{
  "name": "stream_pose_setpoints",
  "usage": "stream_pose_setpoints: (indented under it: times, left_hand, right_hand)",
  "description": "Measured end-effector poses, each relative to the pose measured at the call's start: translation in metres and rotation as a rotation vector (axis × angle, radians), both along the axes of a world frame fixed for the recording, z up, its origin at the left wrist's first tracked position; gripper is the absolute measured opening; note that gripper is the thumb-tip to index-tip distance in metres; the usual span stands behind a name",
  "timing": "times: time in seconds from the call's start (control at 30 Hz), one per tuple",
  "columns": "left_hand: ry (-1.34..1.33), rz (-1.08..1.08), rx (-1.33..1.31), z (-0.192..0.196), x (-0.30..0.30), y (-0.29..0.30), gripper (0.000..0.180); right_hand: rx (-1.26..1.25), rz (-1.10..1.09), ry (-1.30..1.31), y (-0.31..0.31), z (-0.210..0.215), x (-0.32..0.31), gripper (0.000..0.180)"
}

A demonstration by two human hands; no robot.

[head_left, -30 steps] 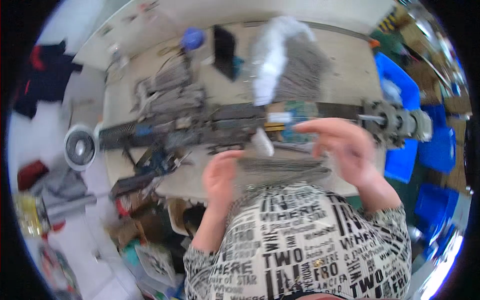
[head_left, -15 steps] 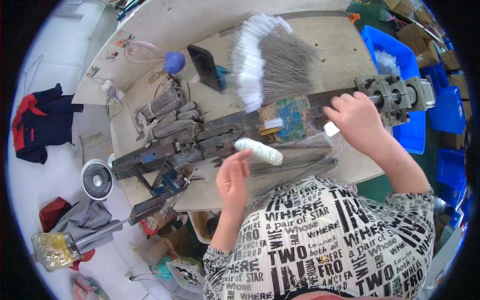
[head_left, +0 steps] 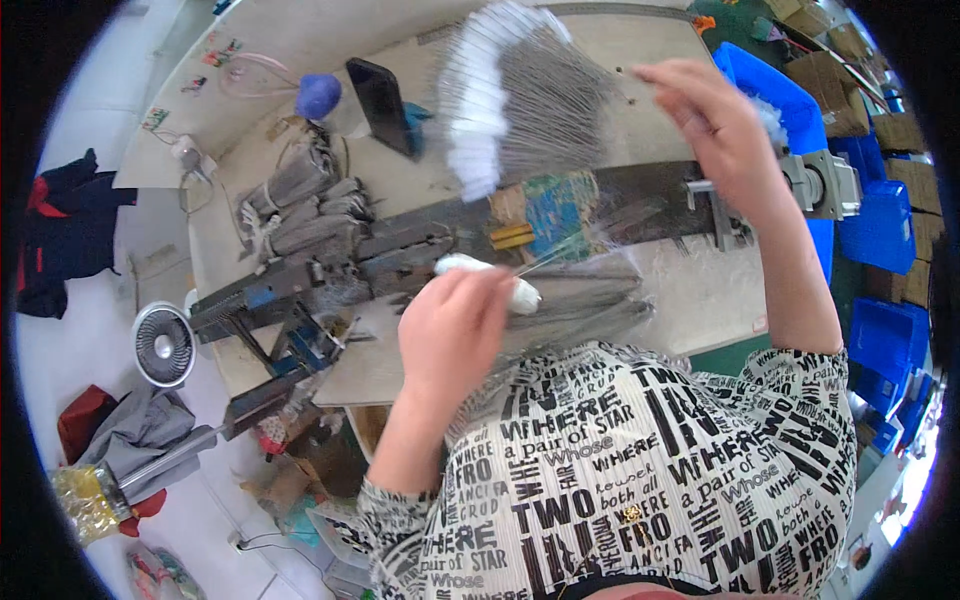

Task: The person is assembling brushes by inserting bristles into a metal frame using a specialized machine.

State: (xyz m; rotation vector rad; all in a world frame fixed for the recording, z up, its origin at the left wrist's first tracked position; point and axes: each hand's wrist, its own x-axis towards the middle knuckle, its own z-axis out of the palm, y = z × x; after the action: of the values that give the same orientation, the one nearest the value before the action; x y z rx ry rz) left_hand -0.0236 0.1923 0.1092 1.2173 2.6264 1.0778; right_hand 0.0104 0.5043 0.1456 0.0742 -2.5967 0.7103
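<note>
My left hand (head_left: pixel 455 325) is closed in a pinch beside the white oblong roll (head_left: pixel 527 297), partly covering it. A thin wire (head_left: pixel 550 257) runs out from its fingertips to the right, over the worn blue-green patch (head_left: pixel 562 215) on the dark metal bar. My right hand (head_left: pixel 715 125) is raised above the right side of the table, its fingers stretched and a little blurred, with nothing visible in them. To its left, thin grey wires with white ends lie in a fan-shaped pile (head_left: pixel 550 95).
The long metal machine (head_left: pixel 330 275) crosses the table, with a clamp-like end (head_left: pixel 820 185) at right. Bundles of grey wire (head_left: pixel 310 205), a phone on a stand (head_left: pixel 382 105) and a purple-blue bulb (head_left: pixel 318 97) are at left. Blue bins (head_left: pixel 870 225) stand at right.
My right hand has moved up and away from the bar, and a white piece near it is gone from view. My left hand has closed beside the roll. The whole view has shifted slightly.
</note>
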Motion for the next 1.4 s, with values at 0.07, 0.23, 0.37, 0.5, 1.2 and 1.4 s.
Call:
stream_pose_setpoints:
  times: [0.07, 0.23, 0.37, 0.5, 1.2, 1.4]
  left_hand:
    - [0.173, -0.143, -0.178, 0.009, 0.003, 0.040, 0.009]
    - [0.311, 0.014, -0.197, -0.004, -0.025, 0.057, 0.011]
    - [0.355, 0.008, -0.255, 0.015, -0.020, 0.021, 0.011]
    - [0.354, 0.115, -0.198, 0.028, -0.017, -0.010, 0.008]
    - [-0.882, 0.384, 0.548, -0.099, 0.018, -0.005, 0.041]
    - [-0.879, 0.352, 0.260, -0.072, 0.007, -0.044, 0.049]
  right_hand:
    - [-0.090, 0.004, 0.080, 0.005, 0.021, 0.006, 0.024]
    - [-0.112, 0.141, 0.067, -0.005, 0.022, 0.020, 0.026]
    - [-0.035, 0.339, -0.301, -0.052, -0.023, 0.020, 0.023]
    - [0.065, 0.456, -0.126, -0.101, -0.021, -0.010, 0.015]
    - [0.083, 0.525, -0.308, -0.122, -0.034, -0.046, 0.026]
    - [0.105, 0.501, -0.162, -0.124, -0.030, -0.027, 0.028]
